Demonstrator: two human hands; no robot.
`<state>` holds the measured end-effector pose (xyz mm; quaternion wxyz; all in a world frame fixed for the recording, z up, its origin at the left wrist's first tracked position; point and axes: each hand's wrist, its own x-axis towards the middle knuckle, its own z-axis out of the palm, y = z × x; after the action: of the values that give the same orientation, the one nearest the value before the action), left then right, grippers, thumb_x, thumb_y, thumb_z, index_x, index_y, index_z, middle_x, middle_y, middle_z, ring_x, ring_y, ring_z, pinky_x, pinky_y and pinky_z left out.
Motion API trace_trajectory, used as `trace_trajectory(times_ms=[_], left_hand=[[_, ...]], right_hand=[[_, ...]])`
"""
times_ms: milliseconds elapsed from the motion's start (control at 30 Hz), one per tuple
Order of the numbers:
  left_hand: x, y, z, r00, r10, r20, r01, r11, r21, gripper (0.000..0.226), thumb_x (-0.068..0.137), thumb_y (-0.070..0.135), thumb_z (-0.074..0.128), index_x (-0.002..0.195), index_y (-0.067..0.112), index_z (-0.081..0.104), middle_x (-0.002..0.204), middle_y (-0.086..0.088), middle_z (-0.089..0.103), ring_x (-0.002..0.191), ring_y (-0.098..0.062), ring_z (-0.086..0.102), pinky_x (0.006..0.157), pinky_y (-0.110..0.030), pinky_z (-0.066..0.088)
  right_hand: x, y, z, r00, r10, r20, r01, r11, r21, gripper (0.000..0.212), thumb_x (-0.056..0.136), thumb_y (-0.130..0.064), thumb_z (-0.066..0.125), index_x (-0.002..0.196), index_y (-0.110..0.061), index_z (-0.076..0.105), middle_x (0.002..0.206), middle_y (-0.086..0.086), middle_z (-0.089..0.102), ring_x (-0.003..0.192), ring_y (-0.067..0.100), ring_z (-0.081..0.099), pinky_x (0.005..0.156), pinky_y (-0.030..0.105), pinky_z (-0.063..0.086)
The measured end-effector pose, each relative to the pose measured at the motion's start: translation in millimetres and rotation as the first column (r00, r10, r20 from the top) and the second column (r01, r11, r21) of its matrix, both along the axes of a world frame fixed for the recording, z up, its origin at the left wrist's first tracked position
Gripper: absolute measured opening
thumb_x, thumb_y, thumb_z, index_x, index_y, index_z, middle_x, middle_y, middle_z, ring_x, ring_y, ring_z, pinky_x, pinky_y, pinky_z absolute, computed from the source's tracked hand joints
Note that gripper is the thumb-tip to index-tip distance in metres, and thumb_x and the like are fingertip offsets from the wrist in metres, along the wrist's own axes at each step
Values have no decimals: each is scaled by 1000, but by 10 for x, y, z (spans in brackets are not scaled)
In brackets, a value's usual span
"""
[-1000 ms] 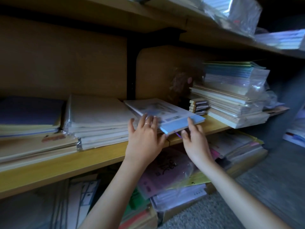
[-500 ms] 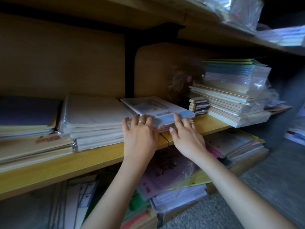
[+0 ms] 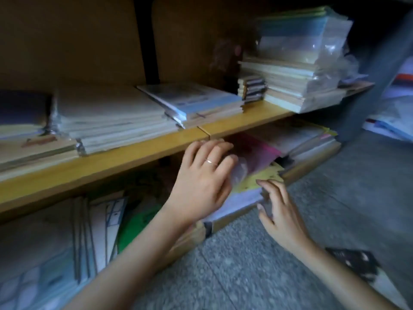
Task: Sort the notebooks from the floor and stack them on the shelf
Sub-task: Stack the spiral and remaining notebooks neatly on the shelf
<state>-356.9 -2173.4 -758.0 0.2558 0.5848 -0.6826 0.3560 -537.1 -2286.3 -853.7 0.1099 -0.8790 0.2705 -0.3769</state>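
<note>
**Entry: shelf [image 3: 134,153], mid level.** Task est. part done. Blue-cover notebook [image 3: 196,98] is laid flat atop the mid stack [image 3: 214,113], just beside the wrapped stack [image 3: 107,113]; this placing is judged complete.

**Left to do:** a loose pile [image 3: 393,121] is seen on the floor [image 3: 245,265] at far rt, plus 1 dark flat item [image 3: 353,262] by the rt forearm. Whether these are notebooks can't be told (blur).

**Hands:** 2.
- Left hand [image 3: 203,175]: 1 ring [image 3: 209,162], fingers loose and apart, nothing held. It is set in front of the shelf edge, over the pink-wrapped bundle [image 3: 257,153] below.
- Right hand [image 3: 283,218]: fingers spread, slightly bent, nothing held. Contact w/ the lower pile is not determinable.

**Stacks on shelf:** 5 counted.
- dark stack [image 3: 20,113]
- wrapped stack
- mid stack
- small-pad stack [image 3: 251,89]
- tall stack [image 3: 297,70]

Nos. per stack: not countable.
</note>
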Motion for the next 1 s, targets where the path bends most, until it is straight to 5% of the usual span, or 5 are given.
trace_trajectory(times_ms=[133, 333, 467, 700, 1000], left_hand=[[-353, 95, -694, 965, -204, 163, 137, 927, 348, 28, 76, 26, 55, 98, 11, 63, 115, -10, 63, 110, -26, 48, 97, -40, 33], [-767, 101, -1195, 922, -373, 101, 258, 789, 557, 25, 74, 26, 51, 90, 14, 66, 113, -8, 65, 107, -24, 48, 92, -36, 32], [-1017, 68, -1298, 892, -449, 44, 342, 737, 583, 22, 74, 24, 49, 85, 13, 64, 112, -8, 65, 106, -24, 49, 92, -36, 33], [-1276, 66, -1291, 885, -464, -35, 387, 693, 608, 26, 78, 26, 45, 87, 14, 66, 115, -8, 64, 108, -27, 59, 93, -37, 34], [-1098, 235, -1313, 861, -228, -455, 498, 559, 663, 27, 84, 30, 42, 99, 25, 64, 110, 8, 62, 102, -14, 59, 86, -29, 49]], right_hand=[[-1065, -7, -869, 904, -320, -285, 386, 896, 220, 67, 79, -21, 70, 136, -11, 37, 130, 13, 36, 117, 35, 46, 95, 36, 39], [-2381, 21, -1650, 538, -560, -630, 840, 292, 457, 124, 42, -72, 67, 136, 3, 37, 130, 33, 42, 120, 46, 43, 95, 49, 39], [-2625, 27, -1562, 584, -503, -638, 801, 230, 552, 109, 52, -47, 88, 140, -6, 38, 141, 16, 44, 129, 30, 42, 106, 37, 32], [-2917, -291, -2047, 410, -437, -801, 903, 68, 425, 155, 21, -86, 69, 147, -13, 16, 150, 21, 21, 140, 36, 19, 114, 48, 15], [-2379, 219, -1253, 663, -680, -314, 568, 184, 802, 20, 95, -12, 48, 104, 2, 60, 65, 8, 55, 48, 12, 55, 40, 17, 39]])
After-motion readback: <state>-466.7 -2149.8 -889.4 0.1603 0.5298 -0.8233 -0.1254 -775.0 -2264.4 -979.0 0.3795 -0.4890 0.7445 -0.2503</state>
